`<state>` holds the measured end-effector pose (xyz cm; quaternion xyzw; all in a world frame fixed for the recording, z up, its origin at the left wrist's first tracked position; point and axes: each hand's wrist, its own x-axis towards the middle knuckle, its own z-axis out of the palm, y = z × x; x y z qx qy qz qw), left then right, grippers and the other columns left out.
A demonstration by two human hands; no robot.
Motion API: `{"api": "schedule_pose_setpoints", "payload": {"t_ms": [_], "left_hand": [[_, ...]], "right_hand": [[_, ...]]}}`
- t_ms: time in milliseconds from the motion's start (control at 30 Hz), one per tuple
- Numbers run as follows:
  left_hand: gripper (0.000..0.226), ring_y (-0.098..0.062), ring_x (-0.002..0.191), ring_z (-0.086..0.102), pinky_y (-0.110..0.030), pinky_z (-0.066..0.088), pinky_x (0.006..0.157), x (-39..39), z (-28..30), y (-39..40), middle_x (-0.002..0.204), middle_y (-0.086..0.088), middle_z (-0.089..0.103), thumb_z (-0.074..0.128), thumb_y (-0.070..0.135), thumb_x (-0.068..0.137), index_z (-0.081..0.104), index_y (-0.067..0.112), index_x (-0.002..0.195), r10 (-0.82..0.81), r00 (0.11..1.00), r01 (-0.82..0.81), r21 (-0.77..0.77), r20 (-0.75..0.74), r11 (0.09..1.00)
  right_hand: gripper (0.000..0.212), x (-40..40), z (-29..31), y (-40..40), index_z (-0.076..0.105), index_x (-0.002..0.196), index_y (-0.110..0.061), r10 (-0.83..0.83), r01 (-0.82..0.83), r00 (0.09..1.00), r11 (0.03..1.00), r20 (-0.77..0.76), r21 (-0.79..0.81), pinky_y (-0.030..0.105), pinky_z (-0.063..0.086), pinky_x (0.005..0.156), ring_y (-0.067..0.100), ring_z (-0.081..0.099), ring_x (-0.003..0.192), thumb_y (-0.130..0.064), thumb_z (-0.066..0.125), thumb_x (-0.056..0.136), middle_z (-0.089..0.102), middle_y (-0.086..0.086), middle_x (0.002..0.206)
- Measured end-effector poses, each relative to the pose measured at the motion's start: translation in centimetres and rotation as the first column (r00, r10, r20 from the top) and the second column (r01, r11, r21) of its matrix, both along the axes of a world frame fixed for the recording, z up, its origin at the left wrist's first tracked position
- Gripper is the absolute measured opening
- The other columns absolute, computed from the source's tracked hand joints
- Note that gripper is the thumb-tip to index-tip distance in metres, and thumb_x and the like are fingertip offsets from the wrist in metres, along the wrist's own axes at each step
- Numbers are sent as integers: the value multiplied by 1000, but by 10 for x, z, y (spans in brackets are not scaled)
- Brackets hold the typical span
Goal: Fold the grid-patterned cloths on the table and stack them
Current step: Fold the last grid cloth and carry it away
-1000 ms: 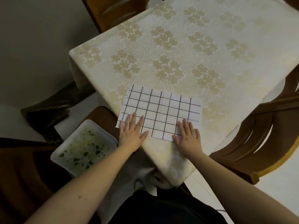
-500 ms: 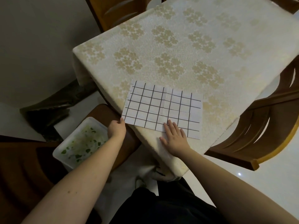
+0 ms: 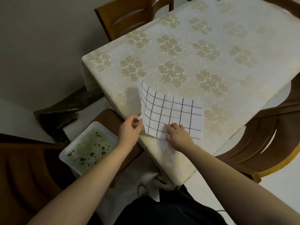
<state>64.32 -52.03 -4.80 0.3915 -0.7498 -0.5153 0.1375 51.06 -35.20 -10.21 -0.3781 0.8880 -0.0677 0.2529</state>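
While the left hand (image 3: 129,130) pinches the near-left corner of the grid-patterned cloth (image 3: 172,114) and lifts that side clear of the bench (image 3: 203,54), the right hand (image 3: 177,135) presses down on the cloth's near edge, fingers slightly bent, holding nothing. The cloth lies at the bench's 6 o'clock corner, its left portion curling upward and its right portion flat. I judge this to be a fold in hand: the raised side looks set to go over toward 3 o'clock. That move calls for the right hand to pin the cloth, or slide clear, as the corner comes across, so the edges meet squarely. The near edge sits right at the bench's rim, so a slip could drag the cloth off. Bare bench runs toward 12 and 1 o'clock. A white tray (image 3: 88,146) sits below at 8 o'clock, a chair (image 3: 267,143) at 3 o'clock.
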Motion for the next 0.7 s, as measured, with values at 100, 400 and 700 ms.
{"api": "schedule_pose_setpoints", "payload": {"t_ms": [100, 400, 700], "left_hand": [[16, -1, 97, 64, -16, 53, 81, -9, 8, 21, 118, 9, 67, 63, 23, 93, 66, 12, 104, -161, 985, 155, -88, -66, 984], [24, -12, 90, 67, -34, 57, 71, -54, 5, 77, 117, 9, 67, 51, 35, 97, 64, 21, 112, -408, 909, 409, -386, 90, 826], [28, -19, 76, 67, -35, 55, 55, -91, -25, 126, 108, 11, 65, 42, 36, 95, 62, 21, 106, -574, 771, 628, -485, 277, 609]], "right_hand": [[48, -17, 0, -1, 34, 148, -24, 77, -80, 993, 996, 90, 29, 41, 38, 103, 30, 38, 124, -34, 36, 101, 38, 5, 145], [58, -76, 35, 27, 62, 120, -17, -380, 803, 420, 579, 824, -143, 39, 51, 87, 24, 68, 96, -55, 23, 101, 73, 4, 105], [32, -123, 41, 49, 68, 101, -16, -484, 877, 345, 472, 804, -91, 31, 57, 64, 22, 65, 84, -45, 65, 89, 67, 7, 100]]}}
